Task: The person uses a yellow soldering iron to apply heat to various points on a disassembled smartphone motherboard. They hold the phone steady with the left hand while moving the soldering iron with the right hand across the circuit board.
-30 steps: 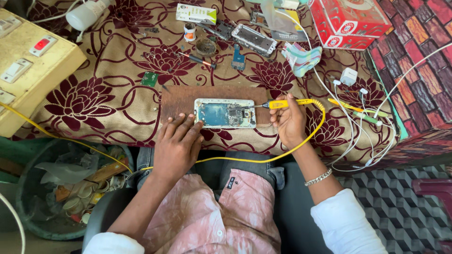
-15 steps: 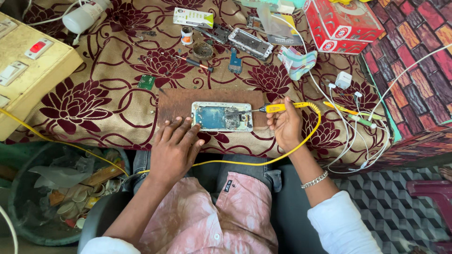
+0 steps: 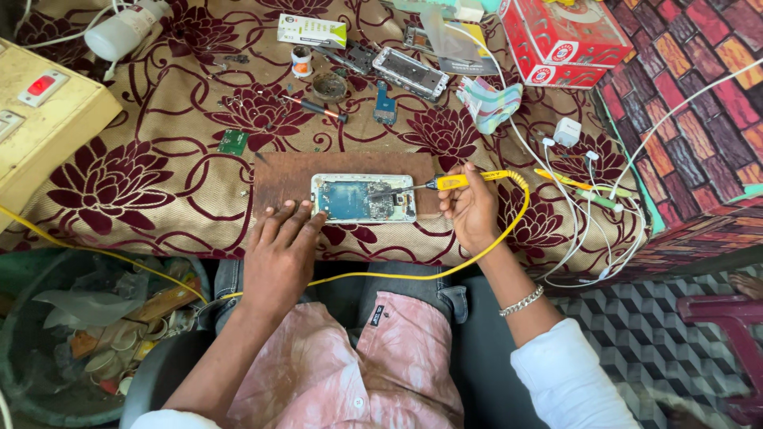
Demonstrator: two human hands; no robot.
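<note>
Not much is changed vs a sec ago: iron (image 3: 445, 183) is still gripped in right hand (image 3: 470, 208), tip on phone (image 3: 363, 198) mid-worktop. Left hand (image 3: 278, 253) is flat, open, bracing phone's edge, so soldering's still underway imo.

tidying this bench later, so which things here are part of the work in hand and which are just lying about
In use:
opened phone
wooden board under it
yellow soldering iron, in the right hand
left hand, steadying the phone

Lying about:
second phone frame
small green circuit board
red box
white charger and cables
white bottle
screwdriver
</note>
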